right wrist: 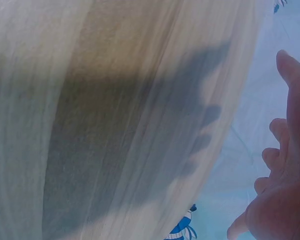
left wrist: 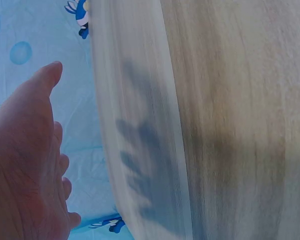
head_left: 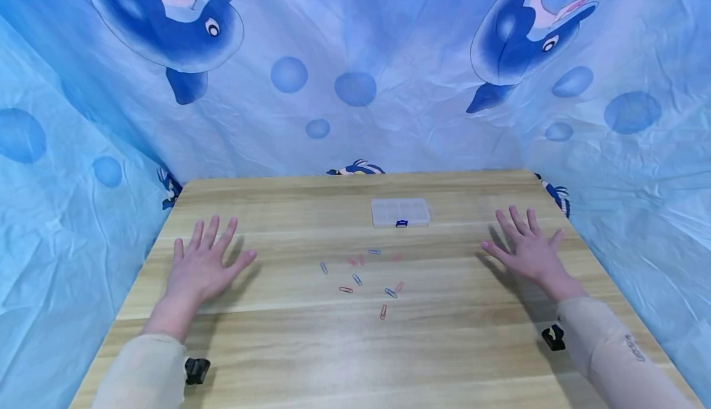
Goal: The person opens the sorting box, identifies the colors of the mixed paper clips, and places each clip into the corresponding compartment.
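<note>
Small paper clips [head_left: 357, 279] in blue, red and pink are lying scattered mid-worktop [head_left: 278, 353], well apart from both your left hand [head_left: 202, 267] and your right hand [head_left: 531, 253] (one blue and one pink are lying so close that you cannot tell whether they are touching). Just beyond them, right of centre, a clear compartment box [head_left: 386, 213] is resting flat, its dark blue latch [head_left: 402, 223] facing you. Your left hand is hovering over the left side, its grip relaxed, fingers and thumb spread, holding nothing. Your right hand is hovering over the right side, its grip likewise loose and fanned out. Both are casting shadows [left wrist: 152, 145] on the worktop. Pale sleeves [head_left: 616, 341] are covering your forearms. Behind everything, a blue cloth [head_left: 433, 144] is hanging, printed with dolphins [head_left: 133, 8].
</note>
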`<state>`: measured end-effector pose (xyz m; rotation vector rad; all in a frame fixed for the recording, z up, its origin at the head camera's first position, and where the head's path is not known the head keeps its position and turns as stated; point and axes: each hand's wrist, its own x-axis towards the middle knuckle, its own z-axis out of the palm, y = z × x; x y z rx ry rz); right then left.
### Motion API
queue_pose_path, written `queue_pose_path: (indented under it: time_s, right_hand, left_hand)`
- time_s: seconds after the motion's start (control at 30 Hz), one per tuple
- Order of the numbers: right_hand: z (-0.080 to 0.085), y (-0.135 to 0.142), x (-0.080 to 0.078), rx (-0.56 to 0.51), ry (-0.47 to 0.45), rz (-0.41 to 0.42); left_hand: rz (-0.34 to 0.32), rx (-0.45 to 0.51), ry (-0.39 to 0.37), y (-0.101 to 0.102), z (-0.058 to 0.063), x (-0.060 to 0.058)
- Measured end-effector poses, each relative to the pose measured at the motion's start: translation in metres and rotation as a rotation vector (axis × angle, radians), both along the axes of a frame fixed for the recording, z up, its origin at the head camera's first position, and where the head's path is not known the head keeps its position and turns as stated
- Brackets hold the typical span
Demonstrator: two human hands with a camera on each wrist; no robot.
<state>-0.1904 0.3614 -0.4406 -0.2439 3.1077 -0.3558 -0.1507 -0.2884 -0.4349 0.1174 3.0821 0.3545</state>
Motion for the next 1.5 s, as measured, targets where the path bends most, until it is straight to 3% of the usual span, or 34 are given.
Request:
queue_pose_path:
  time_s: [0.67, 1.0, 1.5]
  right_hand:
    - [-0.005, -0.008, 0.000, 0.011, -0.028, 0.023]
    - [-0.001, -0.022, -0.010, 0.027, -0.022, 0.052]
    - [0.019, -0.057, -0.041, 0.031, 0.026, 0.140]
  left_hand:
    - [-0.017, -0.005, -0.020, 0.010, 0.001, -0.007]
    - [-0.032, 0.001, -0.041, 0.021, 0.008, -0.014]
    - [-0.142, -0.005, -0.037, 0.068, 0.020, -0.054]
